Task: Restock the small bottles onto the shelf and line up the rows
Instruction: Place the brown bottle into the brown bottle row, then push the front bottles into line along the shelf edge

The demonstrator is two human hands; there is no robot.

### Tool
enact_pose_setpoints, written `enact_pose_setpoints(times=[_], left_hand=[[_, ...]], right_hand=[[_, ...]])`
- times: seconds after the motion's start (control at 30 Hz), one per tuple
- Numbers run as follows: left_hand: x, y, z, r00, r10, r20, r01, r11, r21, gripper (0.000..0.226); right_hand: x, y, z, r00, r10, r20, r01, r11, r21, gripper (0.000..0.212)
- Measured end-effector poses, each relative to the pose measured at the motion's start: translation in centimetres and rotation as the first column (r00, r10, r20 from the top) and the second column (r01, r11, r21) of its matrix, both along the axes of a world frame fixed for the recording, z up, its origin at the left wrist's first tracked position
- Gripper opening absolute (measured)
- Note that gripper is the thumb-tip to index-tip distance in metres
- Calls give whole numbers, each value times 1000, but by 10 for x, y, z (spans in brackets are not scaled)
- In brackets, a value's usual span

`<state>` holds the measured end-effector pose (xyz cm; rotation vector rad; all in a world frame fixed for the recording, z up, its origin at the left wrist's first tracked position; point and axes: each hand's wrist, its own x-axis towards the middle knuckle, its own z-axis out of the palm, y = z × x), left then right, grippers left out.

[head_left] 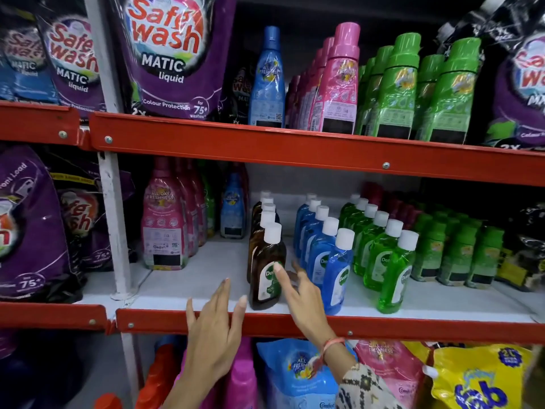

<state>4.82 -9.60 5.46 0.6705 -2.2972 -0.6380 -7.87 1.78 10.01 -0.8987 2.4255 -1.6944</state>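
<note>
Three rows of small white-capped bottles stand on the middle shelf (188, 284), each row running back from the front edge: brown bottles (265, 261), blue bottles (334, 270) and green bottles (393, 276). My left hand (216, 326) is flat with fingers spread, resting at the shelf's red front lip just left of the front brown bottle. My right hand (300, 293) reaches between the brown and blue rows, its fingertips touching the label of the front brown bottle. Neither hand grips anything.
Pink fabric-conditioner bottles (165, 219) stand to the left on the same shelf, small green ones (454, 252) to the right. The shelf above holds tall pink and green bottles and purple pouches (171, 54). Pouches and bottles fill the shelf below (298, 376).
</note>
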Motion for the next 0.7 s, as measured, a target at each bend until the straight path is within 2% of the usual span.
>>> enact_pose_setpoints(times=[0.07,0.13,0.17,0.27,0.33,0.43,0.5,0.63,0.7], left_hand=[[-3,17,18,991,-127,-31,131,973,190,116],[-7,30,33,979,-203,-7,196,937,288,126],[-10,33,38,976,-218,7,204,920,336,122],[-28,18,29,969,-240,-56,232,813,535,82],[-37,-1,16,967,-220,-130,251,733,632,82],[-42,-18,5,975,-191,-116,219,711,669,93],[-42,-17,7,967,-218,-133,250,702,667,92],[-39,-13,14,956,-256,-146,287,693,661,63],[-36,-8,17,961,-241,-136,270,713,647,80]], right_hand=[[0,4,4,999,22,23,-23,999,35,48],[4,5,10,999,36,29,-37,999,28,56],[5,5,10,999,22,23,-22,999,28,58],[3,6,-1,1000,-10,-28,10,1000,12,60],[2,6,-8,999,-14,-52,13,1000,-23,64],[0,7,-8,999,-14,-49,12,999,-40,68],[-1,8,-8,999,-22,-47,19,998,-62,69],[0,8,-11,998,-43,-48,38,995,-96,69],[-1,10,-9,998,-26,-65,20,995,-94,70]])
